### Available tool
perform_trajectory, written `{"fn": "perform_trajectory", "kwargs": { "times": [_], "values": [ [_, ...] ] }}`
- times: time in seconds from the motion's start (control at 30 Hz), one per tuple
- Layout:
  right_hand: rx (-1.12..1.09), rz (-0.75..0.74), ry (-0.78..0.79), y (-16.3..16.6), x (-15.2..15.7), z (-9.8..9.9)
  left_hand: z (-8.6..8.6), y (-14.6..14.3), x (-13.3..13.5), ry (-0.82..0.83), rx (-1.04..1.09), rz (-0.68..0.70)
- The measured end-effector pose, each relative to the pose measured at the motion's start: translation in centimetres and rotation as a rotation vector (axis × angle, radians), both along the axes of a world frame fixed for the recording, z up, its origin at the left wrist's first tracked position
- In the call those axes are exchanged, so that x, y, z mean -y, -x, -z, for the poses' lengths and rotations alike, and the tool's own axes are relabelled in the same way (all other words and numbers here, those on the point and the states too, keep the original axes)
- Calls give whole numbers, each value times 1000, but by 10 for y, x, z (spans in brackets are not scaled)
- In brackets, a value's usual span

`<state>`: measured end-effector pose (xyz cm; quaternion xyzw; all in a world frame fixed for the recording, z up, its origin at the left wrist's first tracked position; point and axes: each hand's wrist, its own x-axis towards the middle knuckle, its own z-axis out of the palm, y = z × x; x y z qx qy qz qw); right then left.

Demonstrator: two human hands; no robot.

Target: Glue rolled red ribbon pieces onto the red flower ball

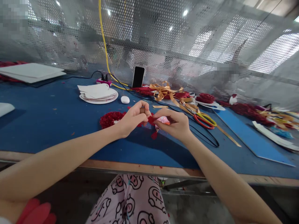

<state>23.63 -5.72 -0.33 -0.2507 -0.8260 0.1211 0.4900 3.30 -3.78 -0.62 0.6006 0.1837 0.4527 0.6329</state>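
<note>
Right fingers point(167, 113) pinch red scrap point(151, 120) (ruffled clump point(108, 119) nearby).

A phone point(138, 77) stands before a perforated screen point(154, 37), a yellow cord point(102, 34) and white boards point(32, 71) to its left.

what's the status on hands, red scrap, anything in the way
Right hand pinching red scrap. Left hand close on its other side. Scissors off to the right, not blocking.

Curled left hand point(135, 117) near curled right hand point(175, 123)
</note>
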Motion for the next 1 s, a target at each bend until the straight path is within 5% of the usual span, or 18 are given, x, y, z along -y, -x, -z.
{"fn": "perform_trajectory", "kwargs": {
  "times": [0.23, 0.73, 1.0],
  "values": [
    [50, -60, -66, 3, 4, -5, 1, 0, 1, -17, -27, 16],
    [-137, 9, 64, 10, 12, -4, 0, 1, 2, -41, -15, 32],
    [-222, 132, -111, 10, 12, -6, 4, -3, 1, -117, 91, -35]
  ]
}}
